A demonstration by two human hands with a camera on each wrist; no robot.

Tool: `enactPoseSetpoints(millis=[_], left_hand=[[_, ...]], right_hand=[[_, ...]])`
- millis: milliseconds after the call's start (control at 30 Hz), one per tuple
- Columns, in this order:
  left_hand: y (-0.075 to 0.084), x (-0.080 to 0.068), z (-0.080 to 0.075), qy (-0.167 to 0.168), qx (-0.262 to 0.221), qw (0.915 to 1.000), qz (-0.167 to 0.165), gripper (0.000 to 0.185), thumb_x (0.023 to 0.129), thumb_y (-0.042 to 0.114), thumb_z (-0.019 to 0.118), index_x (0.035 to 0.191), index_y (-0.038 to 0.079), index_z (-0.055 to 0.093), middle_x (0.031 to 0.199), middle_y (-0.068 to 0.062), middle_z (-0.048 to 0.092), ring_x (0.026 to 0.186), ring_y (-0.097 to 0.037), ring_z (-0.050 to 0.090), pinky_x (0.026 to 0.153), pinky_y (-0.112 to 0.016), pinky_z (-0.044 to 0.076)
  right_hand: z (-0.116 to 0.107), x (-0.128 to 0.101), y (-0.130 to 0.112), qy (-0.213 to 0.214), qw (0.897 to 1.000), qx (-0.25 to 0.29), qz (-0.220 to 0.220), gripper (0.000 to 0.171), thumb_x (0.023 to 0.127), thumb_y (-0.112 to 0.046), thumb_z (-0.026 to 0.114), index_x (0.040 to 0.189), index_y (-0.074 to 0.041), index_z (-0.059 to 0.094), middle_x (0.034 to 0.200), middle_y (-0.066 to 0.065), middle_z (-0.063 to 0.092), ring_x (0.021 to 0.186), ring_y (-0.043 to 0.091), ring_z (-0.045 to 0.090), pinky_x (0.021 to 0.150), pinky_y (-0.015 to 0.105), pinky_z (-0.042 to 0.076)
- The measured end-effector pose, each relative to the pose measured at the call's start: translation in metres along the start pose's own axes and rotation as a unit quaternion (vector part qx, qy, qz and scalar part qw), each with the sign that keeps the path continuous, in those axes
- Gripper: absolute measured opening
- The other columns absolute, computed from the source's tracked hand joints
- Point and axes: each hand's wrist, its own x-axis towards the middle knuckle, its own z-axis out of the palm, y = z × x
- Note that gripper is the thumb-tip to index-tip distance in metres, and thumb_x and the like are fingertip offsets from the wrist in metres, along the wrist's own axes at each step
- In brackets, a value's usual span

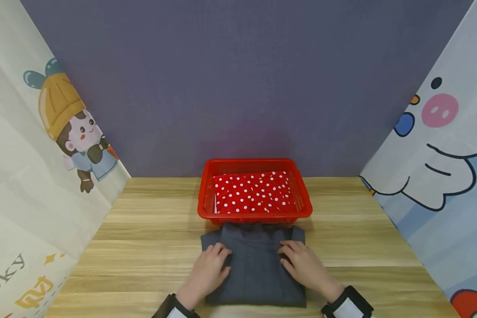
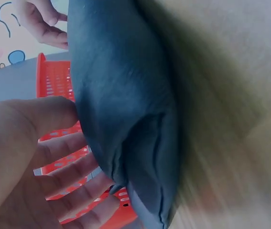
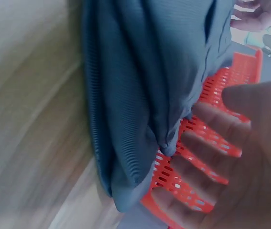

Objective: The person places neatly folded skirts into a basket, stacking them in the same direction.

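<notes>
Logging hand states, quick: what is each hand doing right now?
Left hand: open, fingers resting on the folded grey garment.
Right hand: open, fingers resting on the same garment.

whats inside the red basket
The red basket holds a folded red cloth with white polka dots, which fills most of it. A thin white edge shows at its left side. Whatever lies beneath the cloth is covered and cannot be seen.

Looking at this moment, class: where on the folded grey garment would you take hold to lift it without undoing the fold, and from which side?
Probably grip the folded grey garment at its two side edges, coming in from left and right. It lies flat as a neat rectangle just in front of the red basket, and the left hand and right hand already rest near those edges. Sliding fingers under each side should support the layers evenly.
</notes>
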Motion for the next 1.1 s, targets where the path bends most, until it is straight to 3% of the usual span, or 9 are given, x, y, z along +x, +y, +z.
enactPoseSetpoints(millis=[200, 367, 767, 1100], left_hand=[[-0.003, 0.006, -0.005, 0.019, 0.002, 0.9997, -0.015, 0.035, 0.074, 0.026, 0.074, 0.104, 0.009, 0.066, 0.098, -0.004, 0.057, 0.084, -0.018, 0.053, 0.071, -0.033, 0.048], [-0.004, 0.010, -0.006, 0.039, 0.012, 0.9981, -0.045, 0.036, 0.072, 0.025, 0.075, 0.102, 0.008, 0.065, 0.097, -0.006, 0.056, 0.082, -0.020, 0.052, 0.068, -0.033, 0.048], [-0.007, 0.011, -0.006, 0.021, -0.001, 0.9879, -0.154, 0.058, 0.068, 0.035, 0.077, 0.109, -0.001, 0.057, 0.098, -0.017, 0.055, 0.087, -0.031, 0.055, 0.068, -0.042, 0.051], [-0.011, 0.015, -0.004, -0.020, -0.049, 0.9780, -0.202, 0.058, 0.067, 0.035, 0.077, 0.099, -0.009, 0.059, 0.091, -0.024, 0.058, 0.076, -0.035, 0.060, 0.064, -0.046, 0.050]], right_hand=[[-0.002, 0.003, 0.002, 0.035, 0.997, -0.009, 0.061, 0.033, 0.077, -0.021, 0.072, 0.106, -0.006, 0.063, 0.110, 0.014, 0.059, 0.099, 0.030, 0.058, 0.081, 0.045, 0.050], [-0.006, 0.004, 0.000, 0.016, 0.993, -0.010, 0.118, 0.043, 0.077, -0.025, 0.072, 0.110, 0.000, 0.059, 0.104, 0.017, 0.057, 0.092, 0.034, 0.058, 0.078, 0.047, 0.050], [-0.010, 0.007, -0.006, -0.034, 0.979, -0.007, 0.201, 0.059, 0.075, -0.030, 0.072, 0.113, 0.012, 0.054, 0.104, 0.029, 0.055, 0.084, 0.043, 0.057, 0.072, 0.052, 0.049], [0.000, 0.013, -0.004, -0.083, 0.967, 0.022, 0.239, 0.068, 0.078, -0.034, 0.069, 0.119, 0.016, 0.047, 0.113, 0.037, 0.049, 0.086, 0.047, 0.055, 0.074, 0.055, 0.048]])
